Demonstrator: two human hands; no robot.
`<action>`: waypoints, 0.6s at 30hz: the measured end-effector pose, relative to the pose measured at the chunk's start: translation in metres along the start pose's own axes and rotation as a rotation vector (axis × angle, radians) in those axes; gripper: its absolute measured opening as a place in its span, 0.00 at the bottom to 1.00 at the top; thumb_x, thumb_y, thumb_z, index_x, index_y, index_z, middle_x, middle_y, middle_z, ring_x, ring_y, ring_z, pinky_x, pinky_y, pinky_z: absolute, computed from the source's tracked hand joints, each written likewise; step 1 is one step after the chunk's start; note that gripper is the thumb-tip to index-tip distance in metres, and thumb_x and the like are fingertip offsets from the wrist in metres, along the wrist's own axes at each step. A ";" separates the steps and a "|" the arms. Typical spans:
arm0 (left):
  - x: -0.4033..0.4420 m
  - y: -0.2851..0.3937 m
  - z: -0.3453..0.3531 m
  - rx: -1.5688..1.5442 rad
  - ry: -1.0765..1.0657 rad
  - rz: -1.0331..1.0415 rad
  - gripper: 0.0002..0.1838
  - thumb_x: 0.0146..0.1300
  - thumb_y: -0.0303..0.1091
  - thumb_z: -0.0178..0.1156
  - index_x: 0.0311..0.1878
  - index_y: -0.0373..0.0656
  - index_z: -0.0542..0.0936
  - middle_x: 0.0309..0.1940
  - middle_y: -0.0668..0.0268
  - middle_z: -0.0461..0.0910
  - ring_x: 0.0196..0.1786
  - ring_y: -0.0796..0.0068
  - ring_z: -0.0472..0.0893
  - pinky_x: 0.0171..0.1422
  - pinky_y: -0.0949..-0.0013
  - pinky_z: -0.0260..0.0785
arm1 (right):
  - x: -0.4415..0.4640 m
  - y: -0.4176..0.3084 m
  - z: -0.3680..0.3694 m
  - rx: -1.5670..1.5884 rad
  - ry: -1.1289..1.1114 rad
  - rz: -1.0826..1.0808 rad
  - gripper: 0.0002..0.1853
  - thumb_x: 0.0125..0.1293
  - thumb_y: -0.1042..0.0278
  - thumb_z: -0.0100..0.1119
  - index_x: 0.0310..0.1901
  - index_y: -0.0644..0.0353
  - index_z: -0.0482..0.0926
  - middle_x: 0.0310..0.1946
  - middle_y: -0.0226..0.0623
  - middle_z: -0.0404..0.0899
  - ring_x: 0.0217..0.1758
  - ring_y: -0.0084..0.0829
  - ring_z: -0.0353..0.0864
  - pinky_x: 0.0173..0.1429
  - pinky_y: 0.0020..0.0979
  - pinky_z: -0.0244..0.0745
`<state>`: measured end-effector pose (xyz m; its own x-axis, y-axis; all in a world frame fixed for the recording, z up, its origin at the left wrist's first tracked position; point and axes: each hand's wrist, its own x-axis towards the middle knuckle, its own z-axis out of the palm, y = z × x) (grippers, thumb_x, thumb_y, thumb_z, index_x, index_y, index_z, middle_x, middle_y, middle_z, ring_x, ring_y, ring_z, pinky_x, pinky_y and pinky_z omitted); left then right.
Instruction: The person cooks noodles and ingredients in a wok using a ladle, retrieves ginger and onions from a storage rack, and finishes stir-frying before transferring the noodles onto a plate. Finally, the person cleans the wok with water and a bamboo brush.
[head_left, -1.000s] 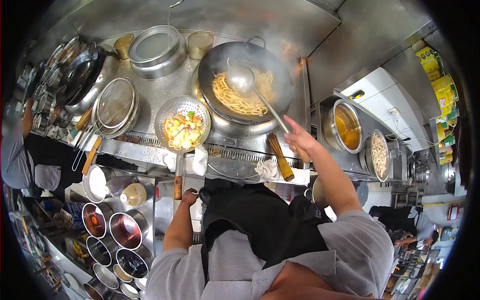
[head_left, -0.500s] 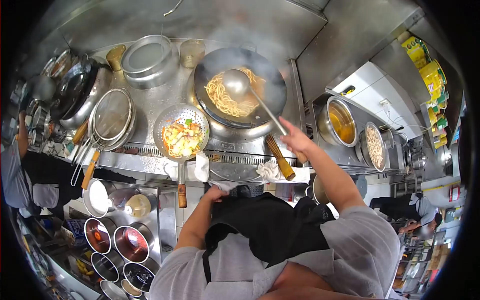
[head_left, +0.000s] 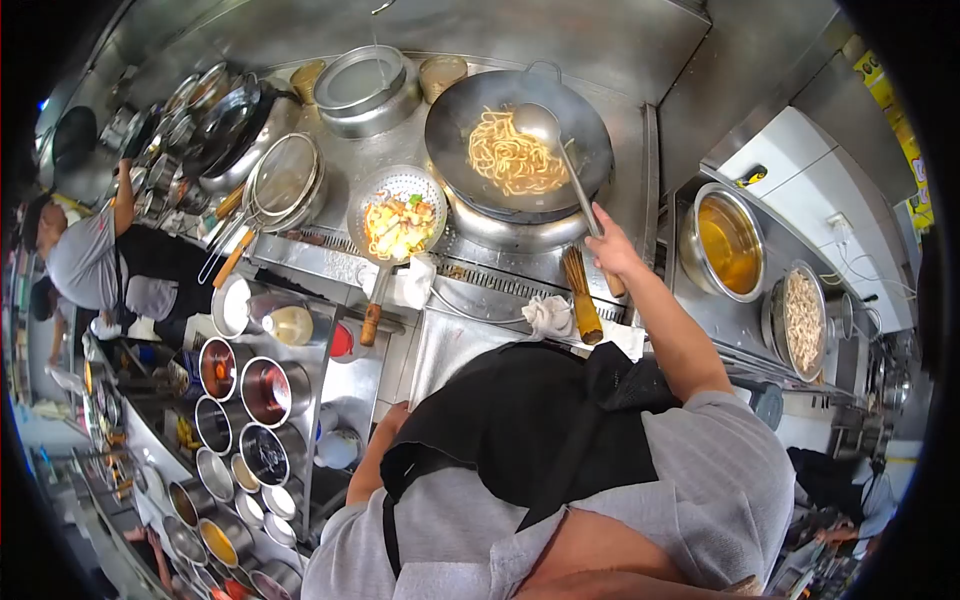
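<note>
My right hand (head_left: 614, 250) is closed around the handle of a long ladle (head_left: 575, 178). Its round bowl rests at the upper right of the noodles (head_left: 508, 155), inside a dark wok (head_left: 455, 110). My left hand (head_left: 394, 416) hangs low beside the black apron (head_left: 520, 410); its fingers are too hidden to read. Left of the wok, a perforated strainer (head_left: 358, 225) holds chopped vegetables (head_left: 398, 226), its wooden handle pointing toward me. Below my right hand lie a bamboo wok brush (head_left: 582, 300) and a crumpled white cloth (head_left: 548, 316).
A lidded metal pot (head_left: 365, 108) and wire strainers (head_left: 285, 178) stand on the left. To the right are a bowl of yellow liquid (head_left: 728, 245) and a bowl of pale shredded food (head_left: 803, 325). Sauce pots (head_left: 268, 390) fill the lower left. A co-worker (head_left: 90, 255) stands at far left.
The view has turned, so the stove appears farther right. My left hand has drawn back from the stove's front edge toward my side. Ladle and noodles have shifted; less steam rises.
</note>
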<state>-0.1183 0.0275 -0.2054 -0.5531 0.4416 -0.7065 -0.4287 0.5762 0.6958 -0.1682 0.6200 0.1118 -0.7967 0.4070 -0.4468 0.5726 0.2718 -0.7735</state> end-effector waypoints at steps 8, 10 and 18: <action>-0.051 0.132 0.083 0.085 0.144 -0.302 0.21 0.55 0.31 0.72 0.51 0.36 0.79 0.29 0.59 0.81 0.27 0.72 0.80 0.23 0.67 0.71 | 0.038 -0.026 -0.026 -0.571 0.145 -0.068 0.43 0.68 0.71 0.50 0.80 0.47 0.40 0.56 0.59 0.79 0.57 0.56 0.80 0.63 0.50 0.72; -0.049 0.131 0.093 0.039 0.100 -0.332 0.22 0.55 0.32 0.72 0.53 0.38 0.79 0.29 0.60 0.81 0.25 0.73 0.79 0.21 0.68 0.71 | 0.049 -0.025 -0.025 -0.661 0.117 -0.186 0.47 0.61 0.77 0.50 0.80 0.52 0.40 0.50 0.60 0.81 0.55 0.53 0.82 0.59 0.50 0.75; -0.058 0.111 0.132 -0.060 0.211 -0.278 0.21 0.56 0.33 0.70 0.52 0.40 0.77 0.33 0.61 0.83 0.28 0.73 0.82 0.24 0.67 0.75 | 0.036 0.038 -0.043 -0.895 0.022 -0.440 0.49 0.62 0.80 0.49 0.78 0.21 0.45 0.53 0.55 0.79 0.53 0.53 0.83 0.57 0.50 0.77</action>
<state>-0.0392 0.1571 -0.1039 -0.5418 0.1183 -0.8321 -0.6212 0.6105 0.4913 -0.1663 0.6824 0.0857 -0.9743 0.1257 -0.1869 0.1695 0.9557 -0.2406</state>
